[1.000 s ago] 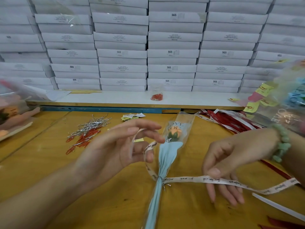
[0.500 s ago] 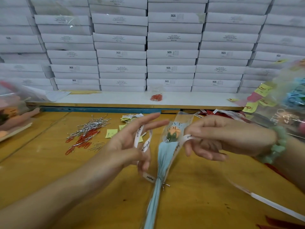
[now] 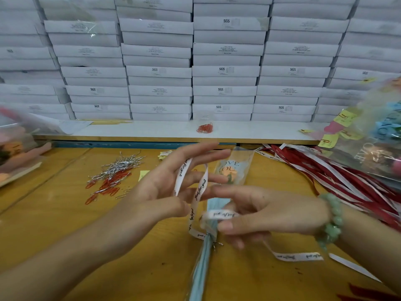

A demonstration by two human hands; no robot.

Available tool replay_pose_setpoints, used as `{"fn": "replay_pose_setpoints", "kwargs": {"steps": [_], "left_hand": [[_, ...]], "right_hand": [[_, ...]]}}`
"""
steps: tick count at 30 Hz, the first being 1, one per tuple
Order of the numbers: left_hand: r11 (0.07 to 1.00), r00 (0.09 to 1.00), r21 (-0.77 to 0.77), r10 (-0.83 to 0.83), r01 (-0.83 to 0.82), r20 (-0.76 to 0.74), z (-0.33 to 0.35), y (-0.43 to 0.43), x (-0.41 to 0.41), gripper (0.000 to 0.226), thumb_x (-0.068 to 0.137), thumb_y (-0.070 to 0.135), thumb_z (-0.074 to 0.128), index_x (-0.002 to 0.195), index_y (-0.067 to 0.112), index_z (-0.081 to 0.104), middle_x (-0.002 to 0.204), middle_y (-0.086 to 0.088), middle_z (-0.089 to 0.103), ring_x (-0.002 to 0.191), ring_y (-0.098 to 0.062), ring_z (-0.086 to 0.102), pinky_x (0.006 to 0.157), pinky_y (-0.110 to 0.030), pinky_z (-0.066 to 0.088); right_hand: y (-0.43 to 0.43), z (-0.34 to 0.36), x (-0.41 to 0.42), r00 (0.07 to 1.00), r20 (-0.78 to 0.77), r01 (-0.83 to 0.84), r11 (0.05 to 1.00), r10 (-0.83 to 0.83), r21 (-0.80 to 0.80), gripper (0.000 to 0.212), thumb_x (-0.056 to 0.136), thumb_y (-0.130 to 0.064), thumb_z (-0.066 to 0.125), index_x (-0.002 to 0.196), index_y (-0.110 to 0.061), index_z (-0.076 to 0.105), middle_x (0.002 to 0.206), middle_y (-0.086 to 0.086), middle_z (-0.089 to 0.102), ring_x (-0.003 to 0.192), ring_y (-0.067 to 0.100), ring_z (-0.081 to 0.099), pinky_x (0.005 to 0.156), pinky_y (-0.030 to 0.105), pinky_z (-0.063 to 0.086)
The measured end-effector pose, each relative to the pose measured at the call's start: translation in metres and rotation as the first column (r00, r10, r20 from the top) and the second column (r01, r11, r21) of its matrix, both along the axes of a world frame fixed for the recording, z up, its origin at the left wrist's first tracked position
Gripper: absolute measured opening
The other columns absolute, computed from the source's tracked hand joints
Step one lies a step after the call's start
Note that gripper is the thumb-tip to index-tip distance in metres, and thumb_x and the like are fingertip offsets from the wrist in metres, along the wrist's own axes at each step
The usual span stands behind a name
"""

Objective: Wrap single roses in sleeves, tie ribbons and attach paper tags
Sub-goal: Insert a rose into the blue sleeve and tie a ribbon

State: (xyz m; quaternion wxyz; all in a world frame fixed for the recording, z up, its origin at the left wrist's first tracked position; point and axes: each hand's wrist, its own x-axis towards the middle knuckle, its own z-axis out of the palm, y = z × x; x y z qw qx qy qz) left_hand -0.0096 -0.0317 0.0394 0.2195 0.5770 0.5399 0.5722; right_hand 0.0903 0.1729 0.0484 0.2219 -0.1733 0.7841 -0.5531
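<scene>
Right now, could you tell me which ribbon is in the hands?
The white printed ribbon, looped over the left hand and pinched by the right hand; the ribbon pile lies at the right.

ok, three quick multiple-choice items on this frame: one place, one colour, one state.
1. Where is the sleeved rose?
A. lying on the wooden table
B. upright in a vase
C. lifted in the air

2. What colour is the bracelet on the right wrist?
A. red
B. green
C. black

3. How is the white ribbon held?
A. lying untouched
B. looped over the left hand, pinched by the right hand
C. rolled on a spool

Answers:
1. A, its sleeve and stem rest flat on the wood.
2. B, the beads are pale green.
3. B, it drapes round the straight left fingers and the right thumb clamps it.
</scene>
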Motion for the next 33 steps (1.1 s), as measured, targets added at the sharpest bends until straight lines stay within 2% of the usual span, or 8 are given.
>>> {"fn": "replay_pose_setpoints", "kwargs": {"steps": [5, 7, 11, 15, 18, 26, 29, 33], "left_hand": [[0.998, 0.998, -0.065, 0.021, -0.017, 0.067, -0.015, 0.005, 0.000, 0.063, 0.083, 0.015, 0.053, 0.143, 0.030, 0.040, 0.142, -0.002, 0.053, 0.134, -0.023, 0.046, 0.109, -0.036, 0.038], [0.995, 0.985, -0.093, 0.058, -0.044, 0.160, -0.023, 0.008, -0.001, 0.058, 0.084, 0.028, 0.060, 0.140, 0.033, 0.044, 0.135, -0.004, 0.059, 0.129, -0.024, 0.052, 0.107, -0.040, 0.043], [0.987, 0.916, -0.150, 0.111, -0.057, 0.385, -0.036, 0.011, -0.005, 0.070, 0.072, 0.053, 0.078, 0.135, 0.037, 0.051, 0.123, -0.015, 0.065, 0.112, -0.036, 0.063, 0.093, -0.037, 0.052], [0.983, 0.930, -0.184, 0.065, 0.003, 0.361, -0.040, 0.012, -0.004, 0.063, 0.082, 0.024, 0.076, 0.135, 0.044, 0.048, 0.129, -0.012, 0.062, 0.099, -0.038, 0.068, 0.085, -0.041, 0.057], [0.976, 0.930, -0.216, 0.092, -0.015, 0.355, -0.046, 0.014, -0.002, 0.071, 0.084, 0.002, 0.070, 0.134, 0.047, 0.047, 0.129, -0.009, 0.063, 0.079, -0.023, 0.073, 0.074, -0.035, 0.061], [0.934, 0.903, -0.327, 0.260, -0.144, 0.343, -0.047, 0.019, 0.004, 0.039, 0.083, 0.012, 0.065, 0.120, 0.010, 0.053, 0.101, -0.012, 0.074, 0.066, -0.015, 0.069, 0.047, -0.018, 0.052], [0.920, 0.921, -0.357, 0.269, -0.159, 0.282, -0.048, 0.019, 0.005, 0.027, 0.091, 0.002, 0.058, 0.118, 0.008, 0.056, 0.096, -0.009, 0.074, 0.067, -0.010, 0.065, 0.045, -0.016, 0.049], [0.918, 0.934, -0.360, 0.266, -0.169, 0.240, -0.048, 0.018, 0.004, 0.024, 0.095, 0.001, 0.054, 0.113, 0.013, 0.065, 0.095, -0.005, 0.074, 0.063, -0.011, 0.055, 0.044, -0.016, 0.045]], "right_hand": [[-0.006, -0.005, -0.003, 0.999, 0.037, -0.032, 0.993, 0.037, -0.114, 0.025, 0.093, -0.018, 0.055, 0.117, -0.021, 0.061, 0.069, -0.006, 0.057, 0.054, 0.015, 0.036, 0.044, 0.014, 0.028], [-0.005, -0.005, -0.004, 1.000, 0.024, -0.007, 0.985, 0.011, -0.170, 0.021, 0.091, -0.021, 0.056, 0.110, -0.020, 0.065, 0.067, -0.007, 0.056, 0.055, 0.017, 0.035, 0.044, 0.015, 0.027], [0.003, -0.004, -0.005, 0.997, 0.041, 0.073, 0.917, -0.061, -0.392, 0.017, 0.088, -0.026, 0.062, 0.104, -0.021, 0.068, 0.066, -0.006, 0.054, 0.047, 0.001, 0.039, 0.042, 0.010, 0.030], [0.009, -0.008, -0.009, 0.989, 0.065, 0.149, 0.817, -0.136, -0.557, 0.039, 0.082, -0.032, 0.071, 0.118, -0.018, 0.064, 0.068, -0.004, 0.054, 0.046, 0.000, 0.039, 0.041, 0.013, 0.023], [0.012, -0.008, -0.013, 0.960, 0.106, 0.266, 0.724, -0.259, -0.636, 0.042, 0.079, -0.031, 0.074, 0.118, -0.018, 0.065, 0.065, -0.005, 0.053, 0.042, -0.001, 0.038, 0.039, 0.014, 0.019], [0.026, -0.005, -0.021, 0.799, 0.231, 0.558, 0.541, -0.556, -0.629, 0.029, 0.088, -0.023, 0.055, 0.114, -0.012, 0.063, 0.066, -0.007, 0.053, 0.038, 0.002, 0.033, 0.036, 0.013, 0.018], [0.032, -0.007, -0.023, 0.693, 0.208, 0.669, 0.507, -0.691, -0.543, 0.023, 0.092, -0.018, 0.056, 0.113, -0.008, 0.059, 0.070, -0.004, 0.059, 0.040, 0.003, 0.035, 0.034, 0.013, 0.024], [0.032, -0.010, -0.025, 0.517, 0.153, 0.772, 0.381, -0.843, -0.509, 0.026, 0.092, -0.006, 0.055, 0.117, -0.012, 0.053, 0.063, -0.002, 0.062, 0.042, 0.004, 0.035, 0.034, 0.015, 0.023]]}}
